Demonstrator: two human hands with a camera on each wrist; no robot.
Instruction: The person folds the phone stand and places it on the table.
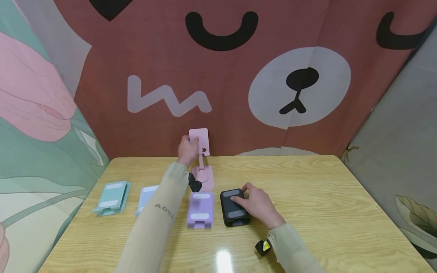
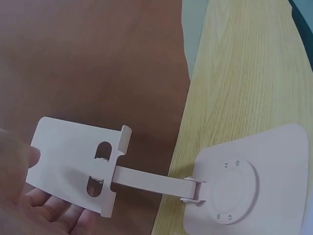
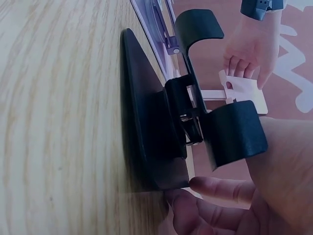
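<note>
My left hand (image 1: 187, 151) grips the upright holder plate of a pink phone stand (image 1: 205, 182) at the far edge of the table. In the left wrist view, the unfolded pink stand's arm (image 2: 154, 182) rises from its square base, and my thumb lies over the plate with the fingers behind it. Nearer, my right hand (image 1: 258, 204) holds a folded black phone stand (image 1: 227, 206), thumb on its top. The right wrist view shows fingertips (image 3: 210, 188) at the corner of the black base, which lies on the wood.
A folded purple phone stand (image 1: 200, 206) lies just left of the black one. Further left are a blue stand (image 1: 147, 192), partly covered by my left sleeve, and a teal stand (image 1: 112, 195). A printed cloth (image 1: 232, 94) hangs behind the wooden table (image 1: 307, 197).
</note>
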